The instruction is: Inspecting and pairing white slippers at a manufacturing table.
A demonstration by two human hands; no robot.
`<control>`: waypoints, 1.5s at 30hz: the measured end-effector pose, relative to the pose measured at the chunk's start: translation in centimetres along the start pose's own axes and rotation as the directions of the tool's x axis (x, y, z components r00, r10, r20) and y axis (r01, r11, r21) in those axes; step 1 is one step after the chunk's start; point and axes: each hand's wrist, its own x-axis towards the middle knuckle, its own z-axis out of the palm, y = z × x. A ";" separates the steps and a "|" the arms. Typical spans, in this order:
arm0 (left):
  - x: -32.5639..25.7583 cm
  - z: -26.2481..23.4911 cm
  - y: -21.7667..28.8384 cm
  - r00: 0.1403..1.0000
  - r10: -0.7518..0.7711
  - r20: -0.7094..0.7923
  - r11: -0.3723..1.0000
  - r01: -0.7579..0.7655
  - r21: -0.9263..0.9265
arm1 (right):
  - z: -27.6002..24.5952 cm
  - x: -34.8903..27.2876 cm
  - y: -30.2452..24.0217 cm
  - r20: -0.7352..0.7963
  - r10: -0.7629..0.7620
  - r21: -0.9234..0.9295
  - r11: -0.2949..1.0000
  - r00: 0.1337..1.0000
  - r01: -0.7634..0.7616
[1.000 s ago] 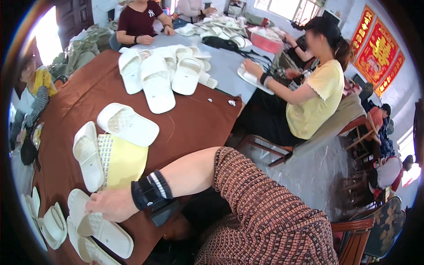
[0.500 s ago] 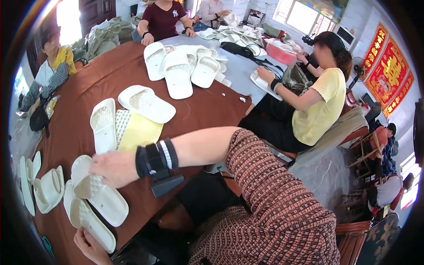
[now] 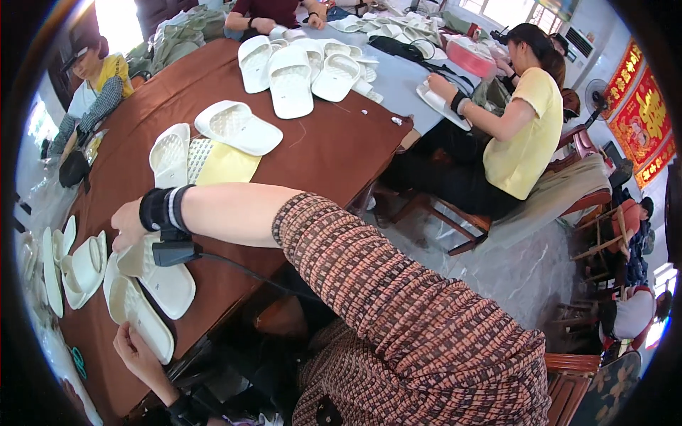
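Two white slide slippers lie side by side at the near left of the brown-covered table [image 3: 334, 160]. My right hand [image 3: 128, 224] reaches across and bends down at the toe end of the farther slipper [image 3: 170, 284]; its fingertips are partly hidden. My left hand [image 3: 140, 353] is open beside the nearer slipper [image 3: 145, 319], fingers loosely bent at its sole edge. Just left of them stands another white slipper pair [image 3: 84, 273], tilted on its side. Beyond my right forearm, white slippers [image 3: 238, 128] lie around a yellow sheet [image 3: 227, 165] and a dotted sheet [image 3: 198, 157].
A pile of white slippers [image 3: 291, 82] sits farther back. At the right, a person in a yellow top [image 3: 522, 135] holds a white slipper. Another person [image 3: 96, 85] sits at the far left. Teal scissors handles [image 3: 78, 362] lie at the left edge.
My right hand has moved left and away from me, from over the farther slipper's strap to its toe end. My left hand's fingers look looser at the sole edge. The whole view has shifted slightly.
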 end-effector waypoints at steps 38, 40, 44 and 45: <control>1.7 -2.5 3.4 0.982 -0.027 0.185 0.986 0.057 -0.158 | -4.8 -16.2 -3.4 -0.268 -0.100 -0.065 0.994 0.958 0.085; 3.7 -2.1 2.2 0.985 0.001 0.174 0.983 0.032 -0.183 | -5.1 -17.0 -3.7 -0.259 -0.089 -0.046 0.996 0.962 0.080; 8.1 -1.9 2.4 0.940 -0.017 0.342 0.974 0.093 -0.204 | -5.7 -18.9 -3.2 -0.262 -0.063 -0.008 0.998 0.963 0.063; 8.9 -1.8 2.5 0.908 -0.002 0.418 0.957 0.123 -0.262 | -5.8 -19.1 -3.0 -0.261 -0.061 -0.031 0.998 0.963 0.055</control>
